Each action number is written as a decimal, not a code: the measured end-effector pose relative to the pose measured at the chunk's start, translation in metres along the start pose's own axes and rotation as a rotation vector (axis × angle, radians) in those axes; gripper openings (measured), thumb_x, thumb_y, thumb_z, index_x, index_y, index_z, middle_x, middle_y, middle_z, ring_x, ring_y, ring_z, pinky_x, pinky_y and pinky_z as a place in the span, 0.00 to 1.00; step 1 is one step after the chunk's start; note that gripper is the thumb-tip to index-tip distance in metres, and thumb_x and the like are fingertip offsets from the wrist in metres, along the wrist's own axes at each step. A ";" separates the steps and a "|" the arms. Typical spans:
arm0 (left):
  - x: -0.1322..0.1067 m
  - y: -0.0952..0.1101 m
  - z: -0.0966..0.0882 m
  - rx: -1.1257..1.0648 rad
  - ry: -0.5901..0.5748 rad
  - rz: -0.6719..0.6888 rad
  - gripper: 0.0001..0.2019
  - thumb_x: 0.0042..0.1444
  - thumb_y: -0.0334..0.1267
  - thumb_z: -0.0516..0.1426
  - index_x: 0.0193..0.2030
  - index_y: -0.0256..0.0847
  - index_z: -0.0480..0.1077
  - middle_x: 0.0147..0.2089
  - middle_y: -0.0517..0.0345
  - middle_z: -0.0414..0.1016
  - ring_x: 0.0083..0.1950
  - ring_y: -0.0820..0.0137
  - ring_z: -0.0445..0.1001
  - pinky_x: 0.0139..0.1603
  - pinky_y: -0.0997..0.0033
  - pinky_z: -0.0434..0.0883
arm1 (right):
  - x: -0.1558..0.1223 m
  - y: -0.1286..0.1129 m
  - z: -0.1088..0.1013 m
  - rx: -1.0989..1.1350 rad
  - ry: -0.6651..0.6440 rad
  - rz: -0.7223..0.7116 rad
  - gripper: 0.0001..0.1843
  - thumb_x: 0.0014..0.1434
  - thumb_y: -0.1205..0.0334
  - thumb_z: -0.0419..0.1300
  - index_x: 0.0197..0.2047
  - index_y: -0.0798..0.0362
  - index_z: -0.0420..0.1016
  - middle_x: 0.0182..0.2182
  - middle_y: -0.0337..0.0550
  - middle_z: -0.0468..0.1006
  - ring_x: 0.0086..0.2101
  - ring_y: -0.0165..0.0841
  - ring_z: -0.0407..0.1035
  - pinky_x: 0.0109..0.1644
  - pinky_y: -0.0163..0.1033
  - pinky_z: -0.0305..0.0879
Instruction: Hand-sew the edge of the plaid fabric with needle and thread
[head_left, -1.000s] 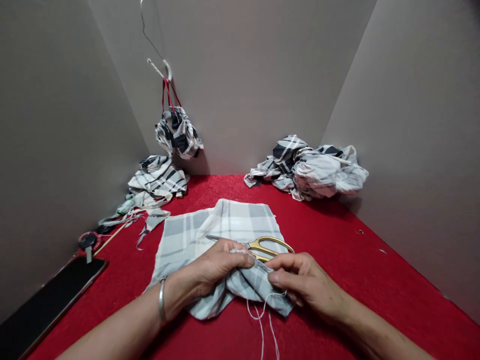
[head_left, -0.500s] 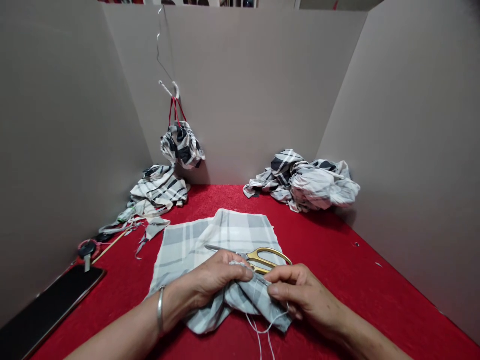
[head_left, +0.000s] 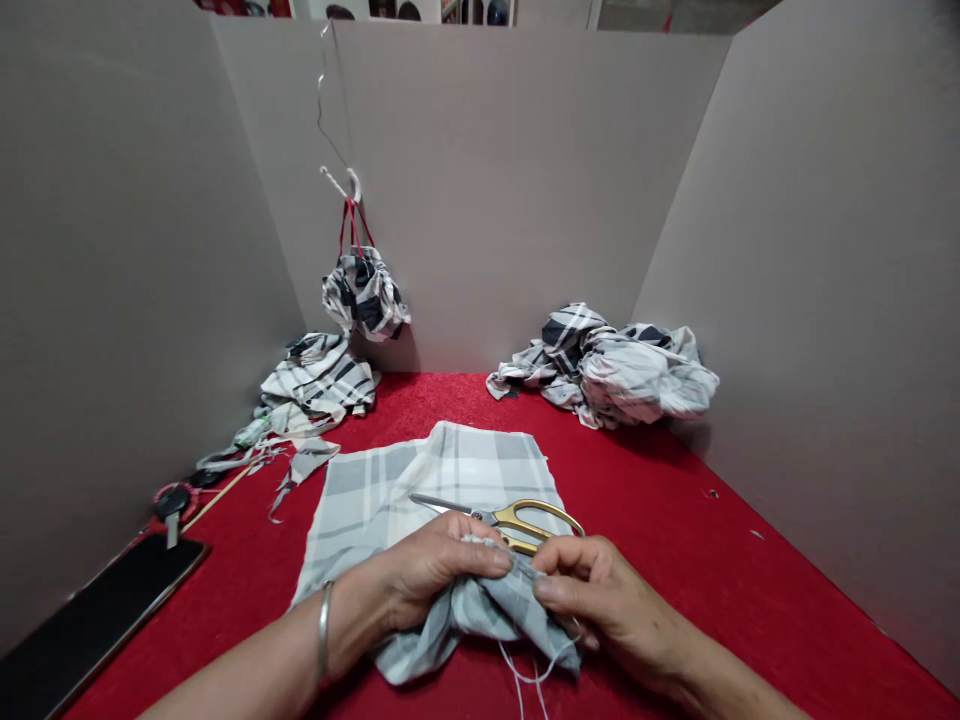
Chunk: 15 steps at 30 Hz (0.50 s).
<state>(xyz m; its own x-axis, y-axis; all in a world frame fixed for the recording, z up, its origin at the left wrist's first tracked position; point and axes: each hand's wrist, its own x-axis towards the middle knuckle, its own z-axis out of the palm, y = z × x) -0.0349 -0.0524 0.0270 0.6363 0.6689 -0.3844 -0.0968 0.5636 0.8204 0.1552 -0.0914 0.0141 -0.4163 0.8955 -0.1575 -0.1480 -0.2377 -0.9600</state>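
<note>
A grey and white plaid cloth (head_left: 442, 455) lies partly spread in front of me, its near part bunched up. My left hand (head_left: 450, 560) is closed on the gathered edge, thumb on top. Just right of it, my right hand (head_left: 592, 590) pinches thumb and forefinger together at the cloth's edge; what sits between the fingertips is too small to make out. White thread (head_left: 517, 675) hangs in loops below the cloth near my right hand. Behind my hands, scissors (head_left: 517, 518) with gold handles rest on the cloth, their blades pointing left and partly hidden by my left hand.
Plaid fabric heaps stand at the back right (head_left: 637, 370) and back left (head_left: 319, 375), with cut scraps (head_left: 307, 455) beside the latter. A plaid bundle (head_left: 367, 295) hangs by red cords from a hook (head_left: 352, 185). A black phone (head_left: 105, 610) and key (head_left: 172, 515) lie left. Grey panels enclose the red table.
Both hands have shifted slightly, staying close together at the gathered cloth. The fold between them has turned a little. The view has tilted up slightly, and the scissors lie where they were.
</note>
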 end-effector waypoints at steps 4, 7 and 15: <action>0.000 0.001 0.002 -0.018 -0.005 -0.013 0.09 0.34 0.34 0.65 0.23 0.31 0.72 0.18 0.60 0.70 0.18 0.79 0.63 0.22 0.78 0.60 | 0.002 0.001 0.000 0.013 0.019 -0.002 0.15 0.45 0.54 0.67 0.26 0.58 0.73 0.11 0.30 0.62 0.12 0.19 0.50 0.15 0.26 0.44; -0.001 0.004 0.000 0.022 0.065 0.025 0.08 0.36 0.33 0.65 0.23 0.32 0.72 0.18 0.59 0.70 0.18 0.77 0.65 0.21 0.77 0.62 | 0.002 0.000 -0.001 -0.020 0.059 0.013 0.15 0.44 0.54 0.67 0.27 0.59 0.75 0.11 0.30 0.62 0.12 0.19 0.49 0.14 0.26 0.43; -0.004 0.006 -0.005 0.078 0.091 0.075 0.08 0.37 0.33 0.64 0.25 0.30 0.73 0.20 0.56 0.72 0.19 0.76 0.66 0.23 0.76 0.63 | 0.002 0.000 -0.002 -0.056 0.056 0.039 0.16 0.45 0.54 0.66 0.29 0.60 0.77 0.11 0.31 0.62 0.12 0.19 0.49 0.14 0.26 0.43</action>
<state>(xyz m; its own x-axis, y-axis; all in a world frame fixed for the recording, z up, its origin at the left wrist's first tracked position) -0.0418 -0.0491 0.0307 0.5575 0.7506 -0.3546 -0.0797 0.4736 0.8771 0.1563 -0.0891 0.0137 -0.3695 0.9061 -0.2061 -0.0818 -0.2526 -0.9641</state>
